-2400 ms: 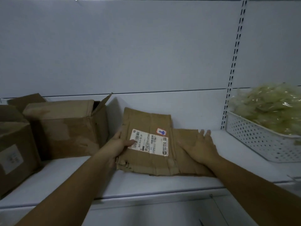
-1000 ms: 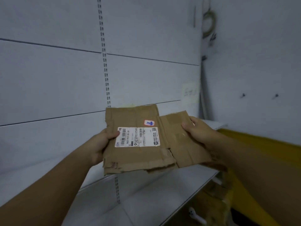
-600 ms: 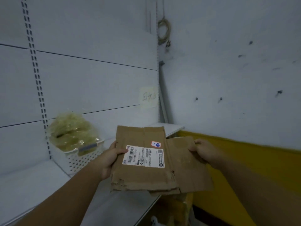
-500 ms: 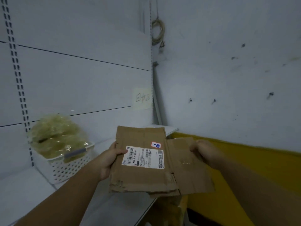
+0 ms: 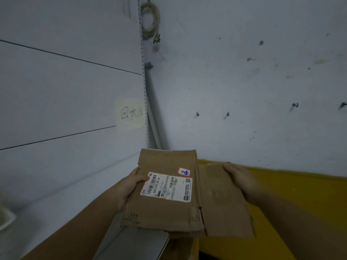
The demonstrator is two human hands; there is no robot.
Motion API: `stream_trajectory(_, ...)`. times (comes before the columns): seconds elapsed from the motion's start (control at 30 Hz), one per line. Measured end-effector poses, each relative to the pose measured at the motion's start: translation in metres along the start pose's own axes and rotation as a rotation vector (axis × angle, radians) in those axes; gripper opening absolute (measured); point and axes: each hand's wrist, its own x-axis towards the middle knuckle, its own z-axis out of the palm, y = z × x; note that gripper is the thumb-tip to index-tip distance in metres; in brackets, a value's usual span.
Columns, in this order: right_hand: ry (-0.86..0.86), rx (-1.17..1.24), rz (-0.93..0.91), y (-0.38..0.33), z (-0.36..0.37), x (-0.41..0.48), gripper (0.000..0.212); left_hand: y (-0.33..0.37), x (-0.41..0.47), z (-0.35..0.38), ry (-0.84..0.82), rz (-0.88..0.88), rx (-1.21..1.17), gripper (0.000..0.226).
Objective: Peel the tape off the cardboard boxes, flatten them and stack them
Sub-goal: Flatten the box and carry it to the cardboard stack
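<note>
Grey-white wall (image 5: 244, 91) across the right half, pocked with dark marks, meeting the pale panel (image 5: 65, 100) of the shelving at a corner. Yellow band (image 5: 300, 194) along the wall's foot, lower right. Below the panel, grey shelf (image 5: 62, 201), ending near the corner.

Flattened box (image 5: 169, 209) in mid-air, roughly level, low in the middle of the view. Above the shelf's right end and partly out over the yellow band, touching nothing but the hands. Off the shelf since 2.4 s ago, when lying flat on it. Same grip and same attitude as half a second ago.

Left hand (image 5: 129, 186) pinching the box's left edge: thumb on top, tip touching the label's left end, fingers out of sight beneath. Right hand (image 5: 238, 177) gripping the far corner of the right flap, curled over its edge, fingertips hidden.

White label (image 5: 166, 186) with barcodes on the box's top face. Pale note (image 5: 131, 114) with handwritten characters stuck on the panel just left of the corner, nearer mid-view than half a second ago. Coiled cord (image 5: 150, 17) hanging high at the corner. Of the white basket (image 5: 4, 218), only a corner at the left edge now; whole and heaped half a second ago. Small red-rimmed sticker (image 5: 184, 172) just above the label's right end. Two small hooks (image 5: 197, 114) in the wall.
</note>
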Motion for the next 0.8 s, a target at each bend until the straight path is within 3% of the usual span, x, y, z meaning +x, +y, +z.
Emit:
stream_trajectory(0.37, 0.027, -0.007, -0.048, 0.031, -0.063, 0.166, 0.041, -0.020, 0.108, 0.053, 0.003, -0.120, -0.037, 0.036)
stream_trajectory(0.6, 0.033, 0.010, -0.015, 0.050, -0.021, 0.267, 0.043, 0.003, 0.186, 0.043, 0.243, 0.100, -0.366, 0.022)
stream_trajectory(0.8, 0.101, -0.048, -0.044, 0.064, 0.017, 0.341, 0.044, 0.008, 0.275, 0.028, 0.300, 0.046, -0.407, 0.027)
